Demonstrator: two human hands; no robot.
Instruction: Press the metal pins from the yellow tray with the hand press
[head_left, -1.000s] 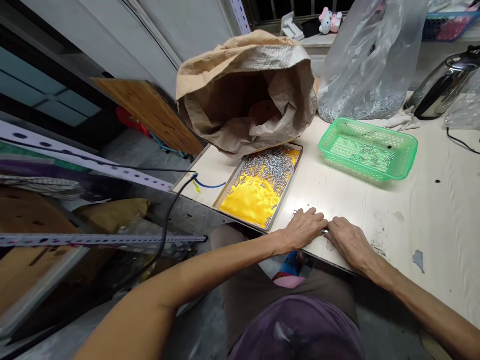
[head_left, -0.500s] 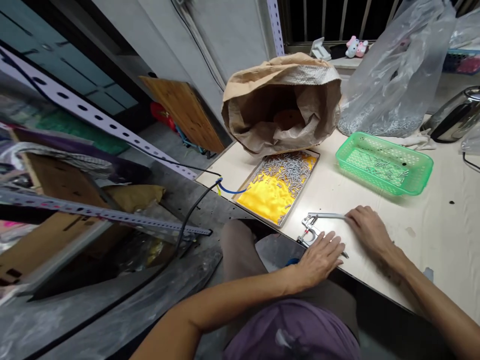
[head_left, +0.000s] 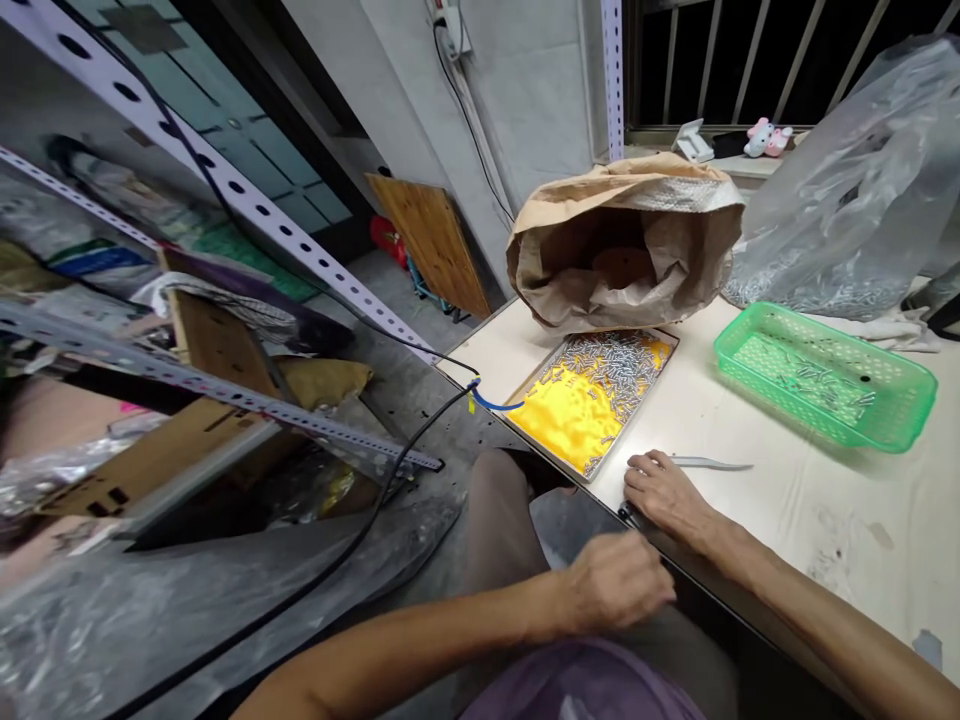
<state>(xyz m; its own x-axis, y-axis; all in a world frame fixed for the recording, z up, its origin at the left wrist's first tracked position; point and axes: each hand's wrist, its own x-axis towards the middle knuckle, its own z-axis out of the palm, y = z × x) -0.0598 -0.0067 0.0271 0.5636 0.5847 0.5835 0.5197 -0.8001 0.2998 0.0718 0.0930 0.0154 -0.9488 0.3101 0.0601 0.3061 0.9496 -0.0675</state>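
Hands at counter edge, one on the tool.
Left hand [head_left: 619, 585] half-curled below the counter [head_left: 750, 420], contents unseen; right hand [head_left: 664, 495] clasps the metal hand tool [head_left: 712, 463], probably steadying it within reach of the screw tray [head_left: 633, 406]; green basket [head_left: 806, 410] beyond.
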